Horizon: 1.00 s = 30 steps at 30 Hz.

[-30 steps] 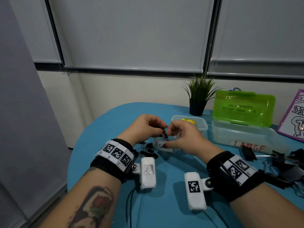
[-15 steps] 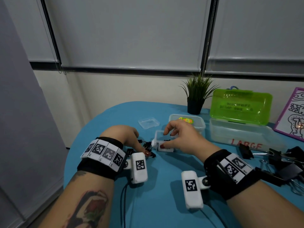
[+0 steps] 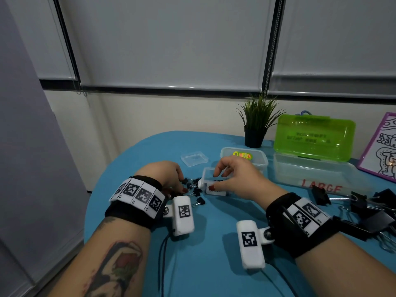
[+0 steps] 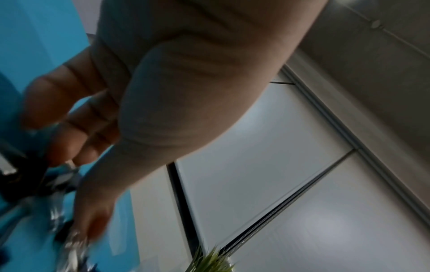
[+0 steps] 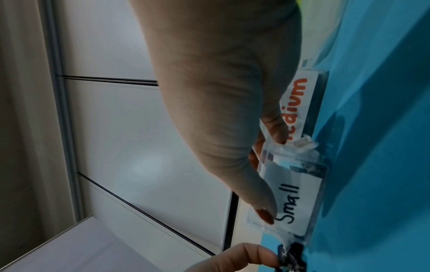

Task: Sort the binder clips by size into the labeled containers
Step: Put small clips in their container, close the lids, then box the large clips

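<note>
Vs 0.5 s ago: little changed; L hand still down at small binder clips, R hand still on Small container. Vs 1 s ago: both hands lowered from a joint pinch above the container and moved apart.

L hand: palm down, low over blue table, fingers curled into clip pile, thumb tip touching a clip; whether pinching one, can't tell (wrist view blurred).

Small clips: loose pile just L of container, handles pointing various ways; one apart nearer the camera, handles pointing L.

R hand: arched over container, thumb pressed on label side, fingers curled over far rim, gripping it. Container upright, long axis L-R, a few clips inside. Medium container just behind; LARGE box farther R, lid up.
</note>
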{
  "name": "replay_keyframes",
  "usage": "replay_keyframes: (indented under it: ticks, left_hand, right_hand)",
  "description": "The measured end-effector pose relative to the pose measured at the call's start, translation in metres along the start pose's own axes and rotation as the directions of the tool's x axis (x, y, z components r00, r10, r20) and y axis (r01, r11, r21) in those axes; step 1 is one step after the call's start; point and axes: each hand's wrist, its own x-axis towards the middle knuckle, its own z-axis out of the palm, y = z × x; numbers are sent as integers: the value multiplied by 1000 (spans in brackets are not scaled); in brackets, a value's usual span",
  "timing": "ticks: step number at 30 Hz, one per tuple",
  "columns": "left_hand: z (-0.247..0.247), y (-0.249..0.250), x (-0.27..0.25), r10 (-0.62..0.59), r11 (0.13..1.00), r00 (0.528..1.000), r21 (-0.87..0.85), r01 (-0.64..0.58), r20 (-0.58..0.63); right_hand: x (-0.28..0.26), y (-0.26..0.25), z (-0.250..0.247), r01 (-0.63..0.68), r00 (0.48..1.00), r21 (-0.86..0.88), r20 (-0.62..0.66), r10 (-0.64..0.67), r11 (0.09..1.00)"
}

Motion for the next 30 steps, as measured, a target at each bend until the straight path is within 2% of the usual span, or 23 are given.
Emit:
replay_keyframes:
  ticks: [5, 13, 15, 18, 20, 24, 30]
  left_hand:
    - [5, 3, 7, -10, 989, 999, -146, 5, -30]
    - [4, 2, 5, 25, 992, 994, -119, -38, -108]
    - [-2, -3, 1, 44, 998, 996, -46, -47, -79]
    - [-7, -4, -5, 17, 999, 999, 44, -19, 43]
    - [-6, -2, -6, 7, 997, 998, 75, -12, 65]
    - [-1, 1, -5, 5, 1000, 1000, 3, -5, -18]
    - [4, 3, 3, 15, 991, 1000, -135, -18, -26]
  right_hand:
    - [2, 2, 2, -15, 1000, 14, 7, 15, 1000]
    - [1, 0, 2, -22, 1000, 20, 15, 21, 1000]
    - [0, -1, 1, -22, 1000, 22, 18, 22, 1000]
    - [-1, -2, 0, -25, 999, 24, 24, 24, 999]
    - [0, -2, 0, -25, 999, 28, 26, 24, 999]
    - [0, -2, 1, -16, 1000, 34, 27, 15, 999]
    - [-1, -2, 0, -13, 999, 39, 33, 11, 999]
